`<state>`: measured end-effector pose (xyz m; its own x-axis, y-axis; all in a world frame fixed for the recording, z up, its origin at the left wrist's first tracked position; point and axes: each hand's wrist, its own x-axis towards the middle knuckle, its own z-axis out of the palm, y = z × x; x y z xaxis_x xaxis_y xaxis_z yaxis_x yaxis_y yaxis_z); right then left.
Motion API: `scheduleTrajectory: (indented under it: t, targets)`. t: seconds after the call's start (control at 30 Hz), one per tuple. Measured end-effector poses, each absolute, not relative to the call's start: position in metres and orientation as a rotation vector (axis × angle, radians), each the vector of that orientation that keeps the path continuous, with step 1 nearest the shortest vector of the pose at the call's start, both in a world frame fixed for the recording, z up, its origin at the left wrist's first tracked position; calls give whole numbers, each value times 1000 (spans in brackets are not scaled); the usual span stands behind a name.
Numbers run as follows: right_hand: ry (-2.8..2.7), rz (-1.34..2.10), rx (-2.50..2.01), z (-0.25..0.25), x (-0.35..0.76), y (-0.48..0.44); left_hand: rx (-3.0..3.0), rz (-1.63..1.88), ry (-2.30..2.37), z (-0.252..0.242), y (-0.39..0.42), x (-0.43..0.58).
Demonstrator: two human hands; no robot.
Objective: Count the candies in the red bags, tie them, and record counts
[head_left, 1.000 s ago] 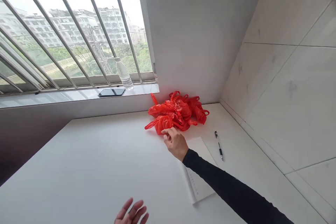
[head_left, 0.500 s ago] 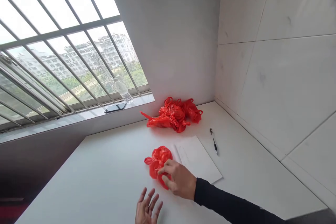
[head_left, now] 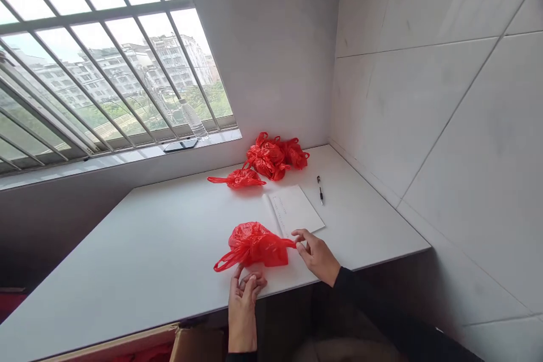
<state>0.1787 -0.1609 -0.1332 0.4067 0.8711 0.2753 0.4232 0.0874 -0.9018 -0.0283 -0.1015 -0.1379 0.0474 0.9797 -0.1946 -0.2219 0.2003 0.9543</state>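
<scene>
A knotted-up red plastic bag (head_left: 254,243) lies near the table's front edge, one handle loop sticking out to the left. With thumb and fingers, my right hand (head_left: 318,254) pinches the other handle and draws it out to the right. My left hand (head_left: 246,294) is just below the bag at the table edge, its fingers curled in towards the thumb. Its upper fingertip reaches the bag's lower edge; whether anything is pinched there I cannot make out.
Behind the bag lies an open notebook (head_left: 294,212), with a black pen (head_left: 321,196) and its cap (head_left: 318,179) to its right. More red plastic bags (head_left: 271,158) are heaped against the wall. A phone (head_left: 181,146) and a clear bottle (head_left: 194,120) are on the sill. Below the table is a cardboard box (head_left: 197,345).
My right hand has moved right and now pulls a handle of the bag, which is spread wider. My left hand has come up to the bag and curled. The view has tilted down.
</scene>
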Motion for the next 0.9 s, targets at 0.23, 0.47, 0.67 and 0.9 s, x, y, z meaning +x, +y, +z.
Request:
scheduleTrajectory:
  t: [0.23, 0.47, 0.67, 0.9]
  targets:
    - [-1117, 509, -1470, -150, 181, -170, 1240, 1200, 1205, -137, -116, -39]
    - [-1094, 464, -1485, -145, 180, -173, 1755, 1264, 1330, -105, -91, -29]
    - [-1110, 337, -1520, -104, 176, -174, 1984, 1109, 1276, -95, -105, -8]
    - [-1280, 336, -1536, -109, 196, -120, 2091, 1019, 1343, -90, -61, -17]
